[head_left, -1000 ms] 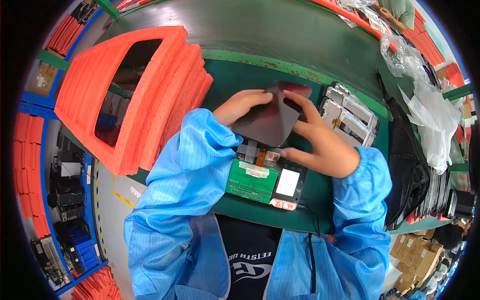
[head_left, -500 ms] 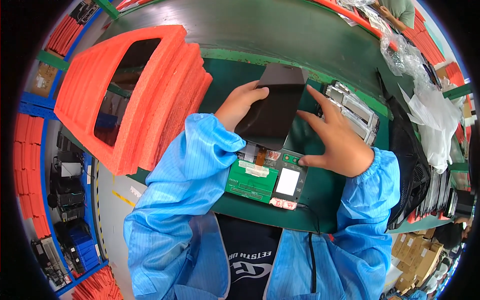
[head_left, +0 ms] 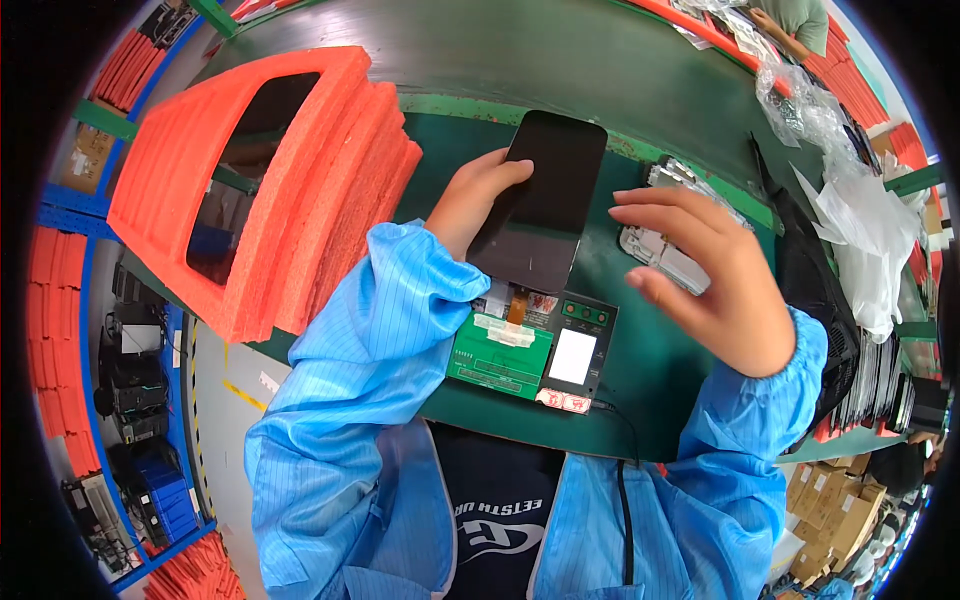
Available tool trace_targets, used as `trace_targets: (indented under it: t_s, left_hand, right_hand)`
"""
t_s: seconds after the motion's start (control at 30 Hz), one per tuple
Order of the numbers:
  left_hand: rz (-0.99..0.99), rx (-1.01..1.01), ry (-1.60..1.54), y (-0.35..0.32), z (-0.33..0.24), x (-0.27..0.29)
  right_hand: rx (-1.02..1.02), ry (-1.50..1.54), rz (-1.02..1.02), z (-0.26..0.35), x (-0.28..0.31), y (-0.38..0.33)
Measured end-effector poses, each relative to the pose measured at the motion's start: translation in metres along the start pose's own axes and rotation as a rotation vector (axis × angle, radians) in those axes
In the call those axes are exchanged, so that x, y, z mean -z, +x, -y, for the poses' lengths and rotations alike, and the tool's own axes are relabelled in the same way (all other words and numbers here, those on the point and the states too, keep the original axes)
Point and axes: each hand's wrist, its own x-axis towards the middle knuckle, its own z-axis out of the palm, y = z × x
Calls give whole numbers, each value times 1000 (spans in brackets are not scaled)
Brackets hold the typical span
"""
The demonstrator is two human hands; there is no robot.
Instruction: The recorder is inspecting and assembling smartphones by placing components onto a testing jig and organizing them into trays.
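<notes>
The left hand [head_left: 470, 200] grips a dark phone screen panel [head_left: 540, 200] by its left edge, above the green test board [head_left: 500, 355]. The right hand [head_left: 715, 285] hovers just beside it, fingers [head_left: 665, 210] spread and empty.

A stack of orange foam frames [head_left: 270, 190] lies on the left of my green worktop [head_left: 660, 350], each with a rectangular hole through the middle. On the right, crumpled clear plastic bags [head_left: 860, 220] pile up beside a row of dark flat panels [head_left: 880, 370]. Cardboard boxes [head_left: 835, 510] sit near right, below the worktop. Blue shelving [head_left: 150, 480] with orange trays [head_left: 55, 330] stands on the left.
</notes>
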Motion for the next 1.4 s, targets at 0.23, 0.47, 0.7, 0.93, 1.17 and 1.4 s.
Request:
trace_targets:
  t_s: [0.23,0.47,0.7,0.93,1.17,1.4]
  left_hand:
    - [36,-91,8,9,10,12]
    - [-28,6,-89,3,7,3]
    - [59,148,14,7,2,27]
    - [7,72,-107,4,7,13]
    - [-133,37,47,15,6,43]
    - [-190,46,66,12,6,27]
  right_hand:
    - [74,-87,-208,18,30,-18]
    - [109,-124,-357,12,41,-35]
    - [53,-123,-261,-46,86,-80]
    - [46,-125,-233,-16,53,-55]
    - [51,-126,-211,-12,48,-54]
    - [44,-129,-188,-24,51,-57]
